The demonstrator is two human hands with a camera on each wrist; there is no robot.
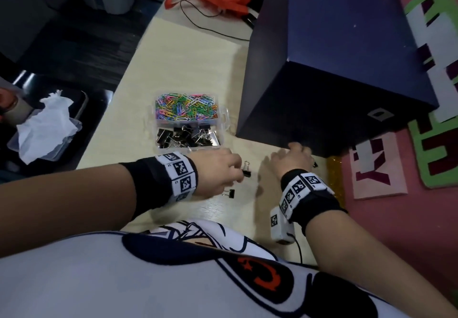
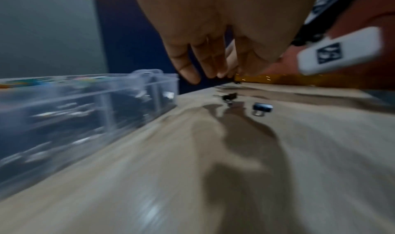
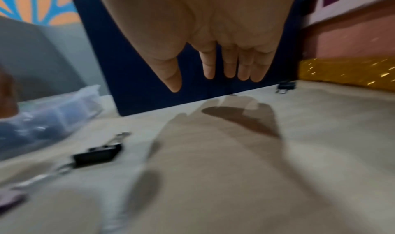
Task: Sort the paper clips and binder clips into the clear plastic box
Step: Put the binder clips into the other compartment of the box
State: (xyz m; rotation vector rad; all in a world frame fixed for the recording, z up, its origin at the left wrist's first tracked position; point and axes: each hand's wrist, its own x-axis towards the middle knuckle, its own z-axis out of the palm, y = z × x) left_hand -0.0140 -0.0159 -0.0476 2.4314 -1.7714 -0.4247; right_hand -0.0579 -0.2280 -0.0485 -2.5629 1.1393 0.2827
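Mid-frame on the surface point(image 1: 198, 45), clear plastic box point(image 1: 226, 117) holds paper clips point(image 1: 186, 107) and binder clips point(image 1: 186, 135); loose binder clip point(image 1: 246, 172) just beside left hand point(image 1: 215, 174), fingers relaxed, empty; right hand point(image 1: 291, 159) fingers straight, empty

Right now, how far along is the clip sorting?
Mostly done: coloured paper clips and black binder clips sit in separate compartments of the clear box. In hand: nothing visibly; left hand and right hand reach for strays. Left: three loose binder clips on the table.
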